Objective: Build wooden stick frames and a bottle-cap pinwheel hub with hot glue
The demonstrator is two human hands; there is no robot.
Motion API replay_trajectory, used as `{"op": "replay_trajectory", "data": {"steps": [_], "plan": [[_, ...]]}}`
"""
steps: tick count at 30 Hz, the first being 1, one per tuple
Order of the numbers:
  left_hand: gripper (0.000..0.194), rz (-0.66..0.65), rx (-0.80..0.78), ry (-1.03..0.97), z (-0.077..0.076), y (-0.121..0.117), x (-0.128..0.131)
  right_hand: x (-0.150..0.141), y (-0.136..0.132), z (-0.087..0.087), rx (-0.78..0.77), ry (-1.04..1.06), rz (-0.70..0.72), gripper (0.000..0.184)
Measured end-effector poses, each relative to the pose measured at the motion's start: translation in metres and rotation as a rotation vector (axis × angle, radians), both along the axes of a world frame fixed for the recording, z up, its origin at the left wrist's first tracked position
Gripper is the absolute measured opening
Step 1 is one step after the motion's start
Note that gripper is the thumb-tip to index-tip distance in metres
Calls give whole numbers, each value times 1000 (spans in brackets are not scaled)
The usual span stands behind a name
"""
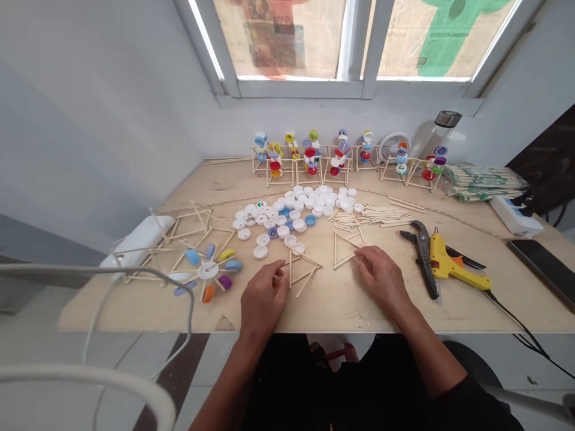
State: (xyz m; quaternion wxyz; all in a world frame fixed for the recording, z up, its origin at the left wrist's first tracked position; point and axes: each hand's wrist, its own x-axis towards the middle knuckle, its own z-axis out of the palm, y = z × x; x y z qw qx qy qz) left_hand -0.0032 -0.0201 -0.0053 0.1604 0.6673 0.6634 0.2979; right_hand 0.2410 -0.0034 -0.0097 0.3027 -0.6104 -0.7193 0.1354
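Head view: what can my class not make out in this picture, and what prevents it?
All in the head view:
- Left hand: the hand itself hides some curled fingers, so its grip is unclear.
- Stick triangle: the right hand's fingers cover one corner.
- Phone: cut off by the right edge.
- Fan: partly hidden by a wheel in front.
- Packet: printing too small to read.

The right hand [380, 275] covers 1 corner of a stick triangle [335, 250]; the phone [544, 268] is cropped.
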Motion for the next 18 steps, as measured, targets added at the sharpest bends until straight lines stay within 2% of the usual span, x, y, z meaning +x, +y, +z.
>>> {"op": "replay_trajectory", "data": {"steps": [3, 5, 9, 12, 14, 16, 18], "plan": [[23, 2, -42, 57, -1, 7, -1, -5, 0, 0, 38, -79, 16, 22], [19, -7, -50, 57, 1, 10, 0, -7, -2, 1, 28, -45, 19, 22], [18, -49, 28, -95, 17, 0, 10, -7, -7, 8, -58, 204, 3, 22], [19, -153, 10, -357, 33, -16, 26, -12, -19, 24, -109, 464, -17, 22], [41, -280, -103, -605, 39, -27, 40, -19, -33, 39, -131, 648, -14, 20], [66, -462, -272, -798, 40, -35, 53, -27, -52, 53, -164, 836, 48, 17], [82, -671, -406, -867, 35, -40, 63, -35, -70, 64, -263, 1039, 177, 15]]}}
